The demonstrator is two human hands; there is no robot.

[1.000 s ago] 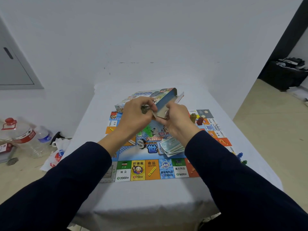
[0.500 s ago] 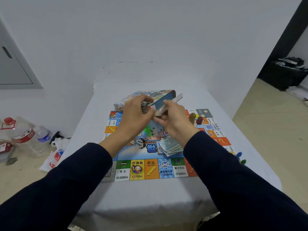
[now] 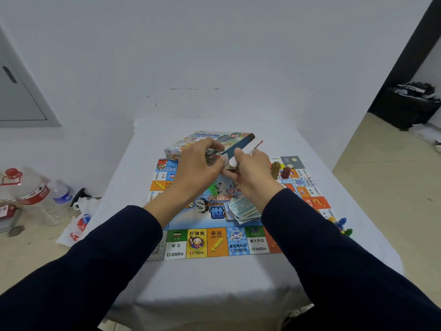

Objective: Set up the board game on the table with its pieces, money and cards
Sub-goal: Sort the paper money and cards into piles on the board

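Two long dark navy sleeves, bare hands.
The left sleeve (image 3: 78, 266) fills the lower left of the frame, the right sleeve (image 3: 346, 266) the lower right; both are plain, unmarked cloth ending at the wrist, and the left hand (image 3: 198, 167) and right hand (image 3: 253, 174) wear no gloves.

Both dark-sleeved arms reach forward, hands close together; the left hand (image 3: 199, 164) pinches with curled fingers; the right hand (image 3: 253, 172) likewise grips.

Game board (image 3: 216, 243), squares along the near edge: "埃及 2000分"; "所得税 700分"; "命运 DESTINY"; "2000分" under a plane emblem; "澳大利亚 1600分". Centre: large "$", "大富翁", "世". Left edge: "2400分"
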